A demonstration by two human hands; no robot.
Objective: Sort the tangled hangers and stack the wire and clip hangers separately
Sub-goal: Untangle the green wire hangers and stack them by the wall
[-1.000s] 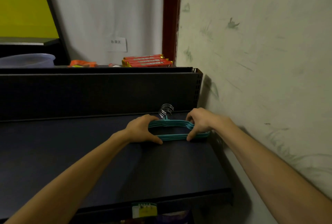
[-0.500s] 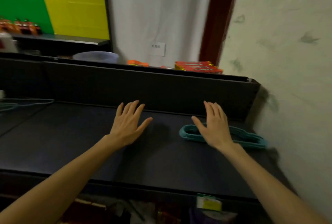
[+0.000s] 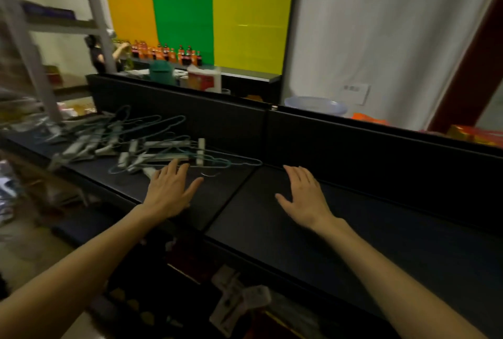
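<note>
Hovering flat: left hand (image 3: 170, 193) beside tangled hangers (image 3: 152, 148)

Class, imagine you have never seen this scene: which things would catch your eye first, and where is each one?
First, the bright orange, green and yellow panels on the far wall, with a row of drink bottles below them. Next, the tangled pile of hangers on the dark shelf at the left. Last, the left hand spread open at the pile's near edge and the right hand open over bare shelf.

Soda bottles (image 3: 166, 53) line a far shelf before coloured panels (image 3: 198, 28).
</note>
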